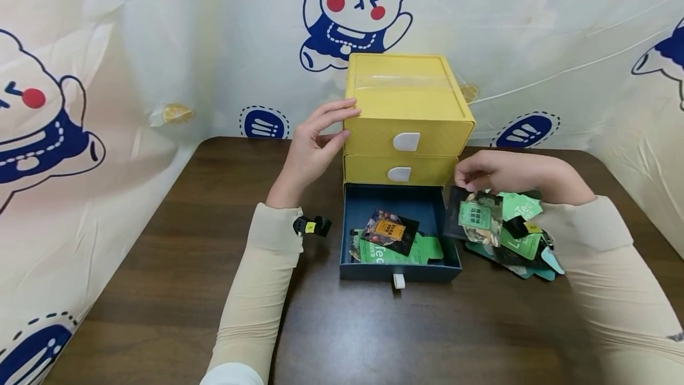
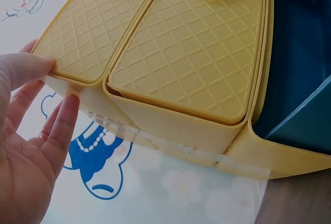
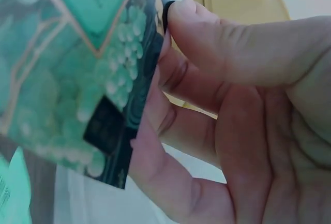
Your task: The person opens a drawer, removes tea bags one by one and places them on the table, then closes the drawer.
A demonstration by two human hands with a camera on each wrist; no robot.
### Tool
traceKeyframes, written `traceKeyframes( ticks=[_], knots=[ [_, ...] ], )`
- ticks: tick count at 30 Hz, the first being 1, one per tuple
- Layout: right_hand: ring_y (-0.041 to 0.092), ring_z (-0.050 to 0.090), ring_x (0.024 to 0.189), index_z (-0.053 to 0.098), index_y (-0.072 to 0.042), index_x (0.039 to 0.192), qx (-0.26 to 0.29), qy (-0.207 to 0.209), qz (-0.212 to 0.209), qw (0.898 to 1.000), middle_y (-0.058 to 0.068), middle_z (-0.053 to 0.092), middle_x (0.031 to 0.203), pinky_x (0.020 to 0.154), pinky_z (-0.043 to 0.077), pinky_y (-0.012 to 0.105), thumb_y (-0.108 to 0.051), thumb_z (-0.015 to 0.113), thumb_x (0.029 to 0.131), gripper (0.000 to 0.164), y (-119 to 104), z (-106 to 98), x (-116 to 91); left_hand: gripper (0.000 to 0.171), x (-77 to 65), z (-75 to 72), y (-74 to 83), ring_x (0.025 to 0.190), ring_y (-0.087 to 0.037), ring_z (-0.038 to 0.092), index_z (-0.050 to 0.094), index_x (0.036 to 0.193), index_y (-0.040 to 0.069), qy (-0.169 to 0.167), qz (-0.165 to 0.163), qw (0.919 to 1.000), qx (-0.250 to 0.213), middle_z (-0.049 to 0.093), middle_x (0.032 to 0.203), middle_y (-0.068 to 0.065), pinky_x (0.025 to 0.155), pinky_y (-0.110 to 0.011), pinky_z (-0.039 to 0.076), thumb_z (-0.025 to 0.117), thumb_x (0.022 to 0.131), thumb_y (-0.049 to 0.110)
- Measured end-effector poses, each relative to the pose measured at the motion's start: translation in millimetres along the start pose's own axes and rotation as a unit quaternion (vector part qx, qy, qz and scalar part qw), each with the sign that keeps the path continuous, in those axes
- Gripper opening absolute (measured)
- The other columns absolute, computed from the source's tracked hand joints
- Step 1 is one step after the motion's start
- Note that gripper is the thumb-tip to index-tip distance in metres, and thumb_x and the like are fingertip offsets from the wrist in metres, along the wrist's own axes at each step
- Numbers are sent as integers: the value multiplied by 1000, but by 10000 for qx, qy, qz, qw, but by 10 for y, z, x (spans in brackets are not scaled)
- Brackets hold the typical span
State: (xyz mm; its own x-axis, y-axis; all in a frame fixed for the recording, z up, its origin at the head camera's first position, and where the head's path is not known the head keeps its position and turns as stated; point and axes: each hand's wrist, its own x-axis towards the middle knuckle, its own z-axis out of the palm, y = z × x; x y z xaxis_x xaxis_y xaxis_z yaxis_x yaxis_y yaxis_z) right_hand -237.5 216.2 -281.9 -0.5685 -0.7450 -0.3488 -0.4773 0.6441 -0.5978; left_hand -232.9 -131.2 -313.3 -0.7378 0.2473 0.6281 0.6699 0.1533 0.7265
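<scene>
A yellow drawer unit [image 1: 406,91] stands on the table, its dark blue bottom drawer [image 1: 374,272] pulled out. Inside lie a black tea packet with an orange label [image 1: 390,229] and green packets [image 1: 427,248]. My left hand [image 1: 315,144] rests against the unit's upper left edge, thumb at the front and fingers spread, as the left wrist view shows. Just right of the drawer, my right hand [image 1: 507,174] pinches a dark tea packet with a green label [image 1: 474,217] between thumb and fingers. Grapes are printed on it in the right wrist view.
A loose pile of green and black packets [image 1: 526,248] lies on the wooden table [image 1: 342,337] under my right wrist. Two closed drawers with white tabs [image 1: 406,141] sit above the pulled-out one. A printed curtain [image 1: 256,28] hangs behind.
</scene>
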Motion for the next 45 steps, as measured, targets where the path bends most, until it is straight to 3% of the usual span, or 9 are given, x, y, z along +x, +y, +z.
traceKeyframes(
  ticks=[13,21,28,33,40,45],
  knots=[
    [11,42,61,53,-4,91,655,188,1254,9898,1,45,78,49,39,21,3,49,100,12,615,10,-254,33,15,-24,-3,130,-16,56,66,127,1,38,22,10000,8,57,143,-8,90,-31,60,62,94,-3],
    [11,41,62,55,-2,95,720,329,1621,9836,1,45,79,49,36,21,4,46,99,12,757,72,-220,33,25,-26,-12,129,-15,56,66,127,1,48,46,10000,17,57,142,-8,90,-32,60,62,95,-2],
    [13,44,64,58,1,94,261,588,1418,9878,3,50,79,54,40,24,8,47,95,13,702,213,-113,33,29,-13,-17,129,-16,56,66,127,1,23,62,10000,3,57,143,-8,90,-31,60,61,95,-3],
    [18,48,68,61,3,98,-60,809,1304,9881,5,55,77,57,42,29,16,44,86,25,615,247,-91,32,31,-4,-15,129,-15,56,66,127,1,-4,79,10000,15,57,142,-8,90,-32,60,61,95,-3],
    [16,50,71,66,0,105,-455,918,965,9900,6,64,83,62,43,30,-2,55,97,14,299,248,-16,32,30,-6,-19,129,-15,57,66,126,1,10,130,9999,41,58,142,-9,88,-31,60,61,95,-3],
    [13,54,74,68,-5,101,-418,772,589,9944,3,65,86,64,49,28,-9,57,99,13,60,258,100,32,18,3,-29,129,-16,57,66,126,0,1,113,9999,10,58,141,-10,88,-30,60,61,95,-4]
  ],
)
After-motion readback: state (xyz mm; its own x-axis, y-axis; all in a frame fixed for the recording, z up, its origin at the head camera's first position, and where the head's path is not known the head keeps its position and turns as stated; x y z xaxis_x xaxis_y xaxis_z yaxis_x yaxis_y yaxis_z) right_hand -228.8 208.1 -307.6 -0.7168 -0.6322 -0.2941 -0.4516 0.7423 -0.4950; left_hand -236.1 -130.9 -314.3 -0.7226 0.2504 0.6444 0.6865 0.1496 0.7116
